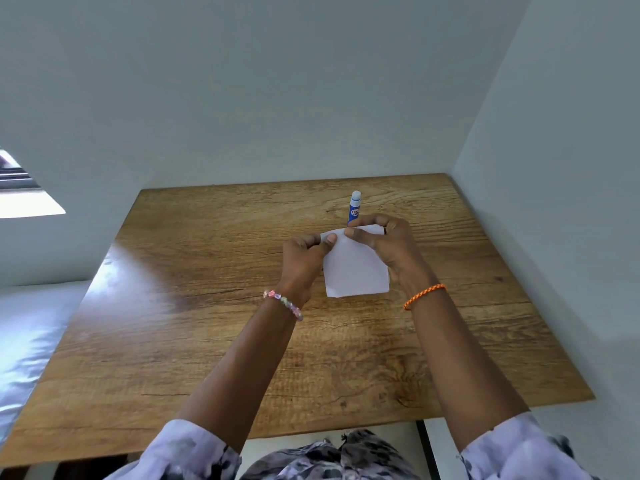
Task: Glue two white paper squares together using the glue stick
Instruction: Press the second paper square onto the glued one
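White paper squares are held just above the wooden table, one laid over the other so only the top sheet shows clearly. My left hand pinches the upper left corner between thumb and fingers. My right hand pinches the upper right edge. A blue glue stick with a white cap stands upright on the table just behind my right hand's fingers, its base hidden by them.
The table fits into a corner, with a pale wall behind and another on the right. A bed with light bedding lies along the table's left side. A window shows at far left.
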